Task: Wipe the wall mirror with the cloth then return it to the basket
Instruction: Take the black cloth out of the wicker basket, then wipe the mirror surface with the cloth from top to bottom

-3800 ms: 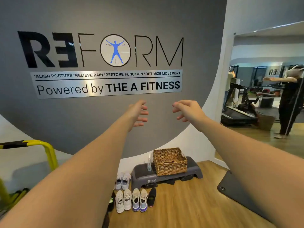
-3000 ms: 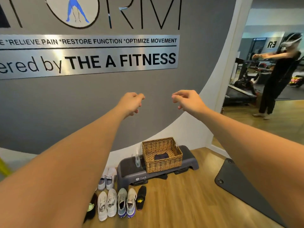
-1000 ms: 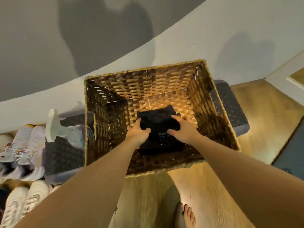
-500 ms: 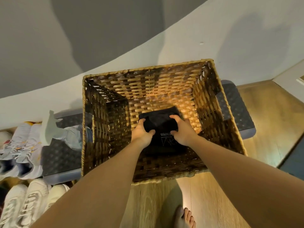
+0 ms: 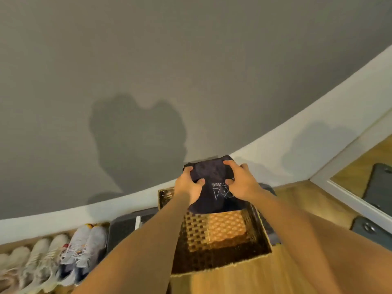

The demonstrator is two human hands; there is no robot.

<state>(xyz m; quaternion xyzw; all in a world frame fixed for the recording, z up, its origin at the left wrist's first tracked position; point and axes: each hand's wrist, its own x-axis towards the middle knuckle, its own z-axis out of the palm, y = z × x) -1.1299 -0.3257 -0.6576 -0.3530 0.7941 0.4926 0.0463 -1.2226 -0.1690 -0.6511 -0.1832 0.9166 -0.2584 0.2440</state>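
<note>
both hands grip the cloth (image 5: 213,179): the left hand (image 5: 189,184) pinches its left edge with curled fingers, thumb on top; the right hand (image 5: 241,182) curls round its right edge, fingers over the far corner. the cloth is dark, folded, with pale lettering facing the camera, and is held in the air above the far side of the basket (image 5: 222,240), its lower edge hanging just over the opening. the basket's woven floor shows bare beneath. the basket stands on a dark step (image 5: 123,228) against the wall (image 5: 191,71); shoes (image 5: 53,257) lie in a row on the floor to the left. the mirror (image 5: 364,179) shows only at the right edge, well apart from the cloth. judged progress: pick-up done, early stage. remaining: carry the cloth to the mirror, wipe it, and put the cloth back in the basket.
</note>
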